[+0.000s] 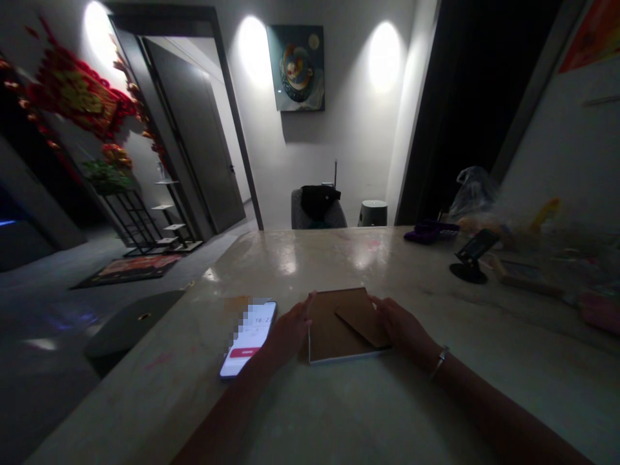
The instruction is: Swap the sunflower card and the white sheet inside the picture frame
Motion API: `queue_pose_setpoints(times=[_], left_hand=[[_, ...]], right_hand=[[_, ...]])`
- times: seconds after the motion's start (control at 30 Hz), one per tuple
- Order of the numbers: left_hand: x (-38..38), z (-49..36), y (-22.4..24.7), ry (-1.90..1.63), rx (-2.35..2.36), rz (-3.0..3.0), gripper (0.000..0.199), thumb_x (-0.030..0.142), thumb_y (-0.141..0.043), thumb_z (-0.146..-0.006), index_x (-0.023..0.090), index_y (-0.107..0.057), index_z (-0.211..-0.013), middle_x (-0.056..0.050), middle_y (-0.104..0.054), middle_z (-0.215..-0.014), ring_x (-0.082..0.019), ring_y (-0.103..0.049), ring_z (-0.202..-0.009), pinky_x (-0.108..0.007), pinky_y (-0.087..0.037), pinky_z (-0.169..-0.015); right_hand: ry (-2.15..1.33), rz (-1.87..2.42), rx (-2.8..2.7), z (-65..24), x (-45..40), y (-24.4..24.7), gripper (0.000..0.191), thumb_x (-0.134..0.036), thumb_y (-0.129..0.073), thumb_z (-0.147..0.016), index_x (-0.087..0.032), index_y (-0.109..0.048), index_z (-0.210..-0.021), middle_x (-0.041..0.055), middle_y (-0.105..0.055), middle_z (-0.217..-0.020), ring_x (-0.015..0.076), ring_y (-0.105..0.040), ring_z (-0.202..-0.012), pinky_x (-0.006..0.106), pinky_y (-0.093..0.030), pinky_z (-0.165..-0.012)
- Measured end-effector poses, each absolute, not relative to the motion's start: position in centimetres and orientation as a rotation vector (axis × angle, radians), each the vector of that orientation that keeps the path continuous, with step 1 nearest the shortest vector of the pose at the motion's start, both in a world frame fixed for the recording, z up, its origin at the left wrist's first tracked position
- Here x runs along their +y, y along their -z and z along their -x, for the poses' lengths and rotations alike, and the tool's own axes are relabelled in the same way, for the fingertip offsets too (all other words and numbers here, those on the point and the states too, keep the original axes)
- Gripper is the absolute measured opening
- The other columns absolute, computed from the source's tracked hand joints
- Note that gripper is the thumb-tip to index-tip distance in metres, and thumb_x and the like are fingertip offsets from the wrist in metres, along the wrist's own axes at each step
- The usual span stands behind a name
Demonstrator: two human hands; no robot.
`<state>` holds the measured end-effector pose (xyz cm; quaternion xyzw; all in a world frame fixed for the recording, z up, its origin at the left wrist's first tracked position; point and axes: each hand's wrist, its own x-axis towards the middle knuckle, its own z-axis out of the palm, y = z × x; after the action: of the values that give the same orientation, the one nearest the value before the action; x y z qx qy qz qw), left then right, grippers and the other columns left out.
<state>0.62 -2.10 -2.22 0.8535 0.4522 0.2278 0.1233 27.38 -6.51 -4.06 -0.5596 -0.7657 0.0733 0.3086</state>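
A brown-covered notebook (pixel 329 326) with pale page edges lies flat on the table in front of me. On its right half sits an angled brown flap (pixel 363 323); whether this is part of the cover or a separate piece I cannot tell. My left hand (pixel 292 328) grips the notebook's left edge, fingers closed against it. At the right edge, my right hand (pixel 400 328) is closed over the side of the notebook, touching the flap. A lit phone (pixel 249 339) lies just left of my left hand, partly behind it.
The pale stone table (pixel 339 413) extends forward to a chair (pixel 298 210) with a black item on it. To the right stand a phone holder (pixel 469 271), a purple item (pixel 429 231), a plastic bag (pixel 475 190) and blurred clutter. A dark stool (pixel 130 329) is at the left.
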Motion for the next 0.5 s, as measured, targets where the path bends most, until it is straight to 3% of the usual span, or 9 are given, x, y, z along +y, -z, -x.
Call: queue_pose_setpoints(times=[0.1,0.2,0.33,0.5], left_hand=[[-1.9,-0.6,2.0,-0.686,1.370,-2.456,0.033,0.017,-0.037,-0.081,0.020,-0.048,-0.112,-0.005,-0.058,-0.093,-0.015,-0.054,-0.081,-0.028,-0.043,-0.072],[-1.7,-0.5,2.1,-0.618,1.403,-2.436,0.021,0.022,-0.038,-0.081,0.018,-0.055,-0.093,-0.006,-0.059,-0.092,-0.016,-0.055,-0.082,-0.029,-0.042,-0.074],[-1.6,-0.5,2.4,-0.562,1.440,-2.383,0.020,0.027,-0.040,-0.080,0.018,-0.056,-0.090,-0.005,-0.060,-0.090,-0.016,-0.055,-0.081,-0.029,-0.042,-0.073],[-1.9,-0.8,2.3,-0.598,1.458,-2.334,0.025,0.029,-0.039,-0.080,0.017,-0.055,-0.096,-0.006,-0.061,-0.091,-0.017,-0.057,-0.081,-0.029,-0.042,-0.074]], right_hand=[[-0.266,1.433,-2.042,-26.6,-6.9,3.2,0.034,-0.027,-0.032,-0.087,-0.020,-0.051,-0.114,0.0095,-0.058,-0.097,0.0180,-0.055,-0.086,0.032,-0.044,-0.078],[-0.310,1.436,-2.126,-25.7,-7.4,2.7,0.036,-0.034,-0.043,-0.083,-0.020,-0.052,-0.115,0.0102,-0.056,-0.109,0.0211,-0.051,-0.099,0.036,-0.040,-0.086],[-0.300,1.460,-2.228,-24.7,-8.0,2.9,0.053,-0.037,-0.057,-0.073,-0.022,-0.045,-0.123,0.0100,-0.050,-0.121,0.0253,-0.045,-0.108,0.041,-0.036,-0.091],[-0.231,1.454,-2.168,-24.5,-8.0,3.2,0.043,-0.025,-0.049,-0.077,-0.021,-0.046,-0.121,0.0096,-0.053,-0.117,0.0230,-0.047,-0.106,0.040,-0.039,-0.089]])
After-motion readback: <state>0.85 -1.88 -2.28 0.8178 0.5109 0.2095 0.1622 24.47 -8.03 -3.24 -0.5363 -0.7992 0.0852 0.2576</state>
